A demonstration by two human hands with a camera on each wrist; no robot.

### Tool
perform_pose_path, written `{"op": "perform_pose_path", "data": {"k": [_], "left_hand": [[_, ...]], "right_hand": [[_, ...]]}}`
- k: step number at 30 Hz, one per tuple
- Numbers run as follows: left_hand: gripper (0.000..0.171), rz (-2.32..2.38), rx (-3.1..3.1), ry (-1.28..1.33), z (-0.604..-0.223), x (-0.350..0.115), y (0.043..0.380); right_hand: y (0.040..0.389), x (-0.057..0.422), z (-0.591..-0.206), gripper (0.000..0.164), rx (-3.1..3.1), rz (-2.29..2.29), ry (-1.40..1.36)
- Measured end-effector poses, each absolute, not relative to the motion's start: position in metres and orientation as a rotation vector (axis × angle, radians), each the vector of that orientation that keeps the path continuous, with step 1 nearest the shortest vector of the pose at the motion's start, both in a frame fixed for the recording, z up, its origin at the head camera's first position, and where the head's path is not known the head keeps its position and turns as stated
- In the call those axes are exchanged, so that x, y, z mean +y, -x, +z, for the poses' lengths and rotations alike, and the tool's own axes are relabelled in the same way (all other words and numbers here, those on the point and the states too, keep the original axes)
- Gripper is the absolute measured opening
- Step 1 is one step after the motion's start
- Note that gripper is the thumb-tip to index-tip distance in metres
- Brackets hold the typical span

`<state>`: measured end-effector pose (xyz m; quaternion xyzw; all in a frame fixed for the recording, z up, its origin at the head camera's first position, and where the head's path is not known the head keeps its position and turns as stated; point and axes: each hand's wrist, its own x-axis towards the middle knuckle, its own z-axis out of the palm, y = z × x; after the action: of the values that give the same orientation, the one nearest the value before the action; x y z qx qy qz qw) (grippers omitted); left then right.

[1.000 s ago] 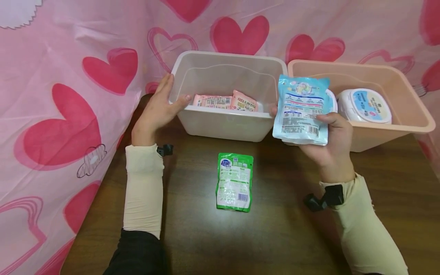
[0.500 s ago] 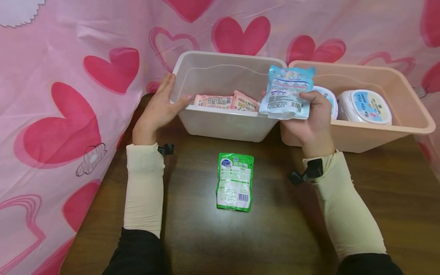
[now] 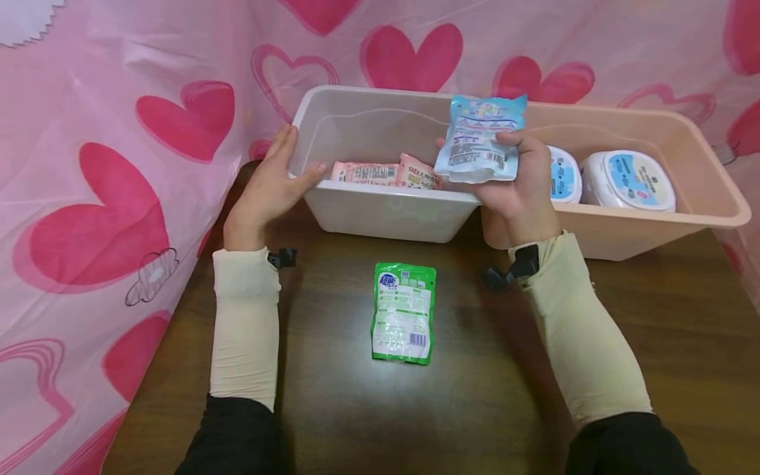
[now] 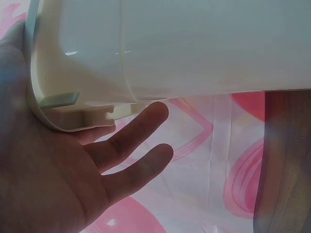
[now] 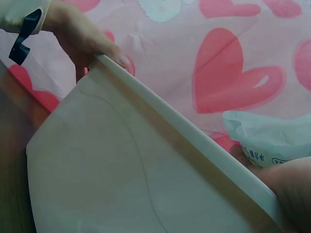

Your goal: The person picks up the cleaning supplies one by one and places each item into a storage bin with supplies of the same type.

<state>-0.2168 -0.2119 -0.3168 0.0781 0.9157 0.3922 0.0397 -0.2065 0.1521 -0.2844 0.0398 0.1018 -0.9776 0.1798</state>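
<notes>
My left hand (image 3: pixel 270 188) rests at the left front corner of the white plastic bin (image 3: pixel 392 214), its thumb along the front rim. Seen from the left wrist, the fingers (image 4: pixel 138 128) stretch out loosely beneath the rim. My right hand (image 3: pixel 519 181) holds a light blue pouch (image 3: pixel 481 142) with a printed label and barcode, thumb over its face, above the bin's right end. Inside the bin lie pink packets (image 3: pixel 365 173). A green and white pouch (image 3: pixel 404 313) lies flat on the table in front of the bin.
Right of the white bin stands a peach-coloured bin (image 3: pixel 632 231) holding white tubs (image 3: pixel 632 181) with blue labels. Everything is on a dark wooden table (image 3: pixel 344 415). A pink heart-printed cloth (image 3: pixel 196 39) hangs behind and to the left.
My right hand has carried the light blue pouch left and away from me, from the gap between the bins to over the white bin. The left hand stays at the rim.
</notes>
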Motion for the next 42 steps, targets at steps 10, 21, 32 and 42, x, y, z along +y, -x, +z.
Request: {"op": "perform_pose_path", "data": {"k": [10, 21, 32, 42], "left_hand": [[0.095, 1.21, 2.801, -0.229, -0.316, -0.211, 0.216], [0.098, 1.206, 2.788, -0.214, -0.316, -0.21, 0.215], [0.098, 1.215, 2.773, -0.177, -0.315, -0.211, 0.214], [0.099, 1.208, 2.768, -0.171, -0.314, -0.211, 0.215]], "right_hand": [[0.214, 0.151, -0.279, 0.063, 0.371, -2.735, -0.264], [0.222, 0.147, -0.276, 0.062, 0.457, -2.666, -0.363], [0.225, 0.143, -0.274, 0.062, 0.539, -2.649, -0.42], [0.229, 0.138, -0.268, 0.062, 0.646, -2.633, -0.566]]}}
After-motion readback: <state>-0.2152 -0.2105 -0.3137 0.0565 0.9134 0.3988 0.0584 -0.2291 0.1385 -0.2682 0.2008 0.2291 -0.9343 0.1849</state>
